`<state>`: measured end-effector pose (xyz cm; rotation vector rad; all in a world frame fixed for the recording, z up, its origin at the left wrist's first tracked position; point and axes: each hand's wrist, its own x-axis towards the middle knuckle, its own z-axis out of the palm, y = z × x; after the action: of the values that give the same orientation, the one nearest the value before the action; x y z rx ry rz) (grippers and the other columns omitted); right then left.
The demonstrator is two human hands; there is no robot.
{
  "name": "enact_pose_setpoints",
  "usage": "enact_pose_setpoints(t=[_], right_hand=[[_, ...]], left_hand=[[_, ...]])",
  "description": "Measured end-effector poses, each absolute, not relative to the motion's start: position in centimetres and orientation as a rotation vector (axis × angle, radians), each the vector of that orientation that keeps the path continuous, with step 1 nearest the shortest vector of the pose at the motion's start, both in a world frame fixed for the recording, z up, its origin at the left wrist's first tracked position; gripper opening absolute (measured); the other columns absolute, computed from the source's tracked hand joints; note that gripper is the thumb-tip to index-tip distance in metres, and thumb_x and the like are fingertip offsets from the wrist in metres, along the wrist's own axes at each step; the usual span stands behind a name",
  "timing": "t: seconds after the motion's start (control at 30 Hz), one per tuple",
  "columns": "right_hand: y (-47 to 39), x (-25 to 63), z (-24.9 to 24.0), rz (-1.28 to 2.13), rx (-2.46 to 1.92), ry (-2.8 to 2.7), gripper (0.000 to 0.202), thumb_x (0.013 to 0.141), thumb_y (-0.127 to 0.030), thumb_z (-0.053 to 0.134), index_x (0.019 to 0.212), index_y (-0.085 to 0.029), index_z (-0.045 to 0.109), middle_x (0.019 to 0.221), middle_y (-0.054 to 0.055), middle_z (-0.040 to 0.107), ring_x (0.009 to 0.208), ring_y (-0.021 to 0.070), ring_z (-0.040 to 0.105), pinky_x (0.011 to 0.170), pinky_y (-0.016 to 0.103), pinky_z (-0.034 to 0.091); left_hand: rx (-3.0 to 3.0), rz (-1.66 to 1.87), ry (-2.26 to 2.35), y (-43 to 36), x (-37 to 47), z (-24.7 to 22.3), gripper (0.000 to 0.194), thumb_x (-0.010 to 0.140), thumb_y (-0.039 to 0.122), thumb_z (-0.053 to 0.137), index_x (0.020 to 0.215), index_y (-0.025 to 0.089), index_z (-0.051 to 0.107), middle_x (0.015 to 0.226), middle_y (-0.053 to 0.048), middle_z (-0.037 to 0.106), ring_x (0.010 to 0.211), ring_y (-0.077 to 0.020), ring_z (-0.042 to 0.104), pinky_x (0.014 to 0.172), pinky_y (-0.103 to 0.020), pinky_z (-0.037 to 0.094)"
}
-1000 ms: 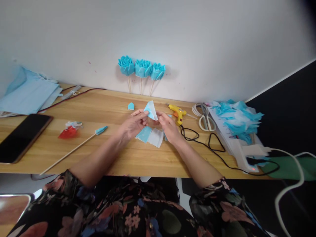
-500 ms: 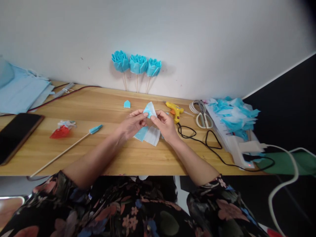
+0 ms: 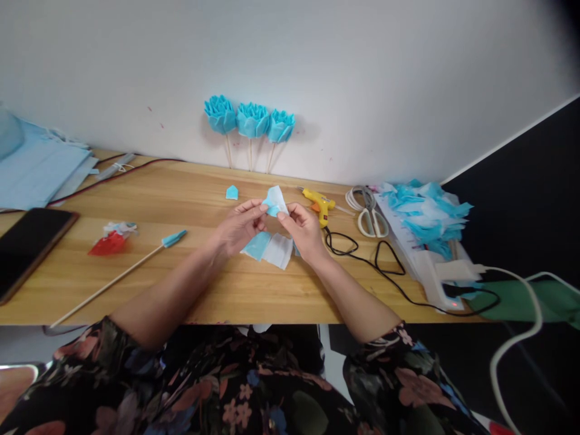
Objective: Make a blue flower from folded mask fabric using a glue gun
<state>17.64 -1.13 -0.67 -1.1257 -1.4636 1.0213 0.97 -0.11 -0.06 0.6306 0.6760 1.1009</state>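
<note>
Between my two hands is a small blue-and-white piece of mask fabric [image 3: 276, 199], partly folded. My left hand [image 3: 242, 225] pinches its left side with thumb and fingertips. On the right side, my right hand [image 3: 303, 229] grips it the same way. Below them on the table lie a blue fabric piece [image 3: 257, 246] and a white fabric piece [image 3: 278, 250], overlapping. A small pointed blue petal [image 3: 232, 193] lies beyond my left hand. To the left rests a wooden stick [image 3: 109, 285] with blue fabric [image 3: 174, 238] wrapped round its tip.
Three blue fabric flowers [image 3: 252, 119] on sticks lean against the wall. At right are a yellow glue gun [image 3: 321, 206], scissors [image 3: 373, 222], a heap of fabric scraps [image 3: 428, 208] and a power strip [image 3: 432, 284]. At left are a phone [image 3: 34, 248], a red packet [image 3: 109, 243] and masks [image 3: 43, 166].
The fabric piece has opened a little, showing more of its white right side. Both hands keep their pinch in nearly the same place, and the view has shifted slightly.
</note>
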Motion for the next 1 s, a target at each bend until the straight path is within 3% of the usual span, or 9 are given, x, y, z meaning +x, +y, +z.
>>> enact_pose_setpoints(t=[0.4, 0.6, 0.8, 1.0], right_hand=[[-0.96, 17.66, -1.07, 1.023, -1.106, -1.479, 0.025, 0.083, -0.042, 0.067, 0.074, -0.022, 0.055, 0.068, -0.004, 0.047, 0.066, 0.0121, 0.042, 0.064, 0.029, 0.034], [-0.88, 17.67, -1.15, 1.085, -1.100, -1.475, 0.025, 0.083, -0.047, 0.067, 0.081, -0.023, 0.060, 0.074, -0.003, 0.053, 0.069, 0.0134, 0.046, 0.066, 0.029, 0.039], [-0.89, 17.44, -0.87, 1.218, -1.025, -1.415, 0.033, 0.078, -0.049, 0.073, 0.097, -0.025, 0.062, 0.092, 0.001, 0.067, 0.085, 0.0173, 0.059, 0.076, 0.031, 0.047], [-0.77, 17.47, -1.08, 1.213, -1.042, -1.436, 0.035, 0.078, -0.051, 0.072, 0.099, -0.024, 0.062, 0.098, 0.002, 0.070, 0.094, 0.0194, 0.063, 0.082, 0.033, 0.049]], left_hand=[[0.770, 1.078, 0.704, -0.08, 1.04, -0.49, 0.027, 0.069, 0.028, 0.089, 0.075, 0.015, 0.067, 0.054, 0.004, 0.055, 0.049, -0.0075, 0.049, 0.053, -0.022, 0.040], [0.819, 1.099, 0.739, -0.04, 1.01, -0.69, 0.028, 0.073, 0.031, 0.086, 0.068, 0.015, 0.063, 0.053, 0.003, 0.054, 0.050, -0.0074, 0.048, 0.053, -0.022, 0.038], [0.809, 1.105, 0.755, -0.01, 0.97, -0.55, 0.025, 0.077, 0.029, 0.083, 0.067, 0.016, 0.063, 0.053, 0.002, 0.055, 0.050, -0.0081, 0.049, 0.053, -0.023, 0.038], [0.805, 1.091, 0.750, -0.06, 0.93, -0.53, 0.025, 0.078, 0.031, 0.083, 0.068, 0.017, 0.064, 0.053, 0.002, 0.055, 0.050, -0.0082, 0.048, 0.054, -0.023, 0.037]])
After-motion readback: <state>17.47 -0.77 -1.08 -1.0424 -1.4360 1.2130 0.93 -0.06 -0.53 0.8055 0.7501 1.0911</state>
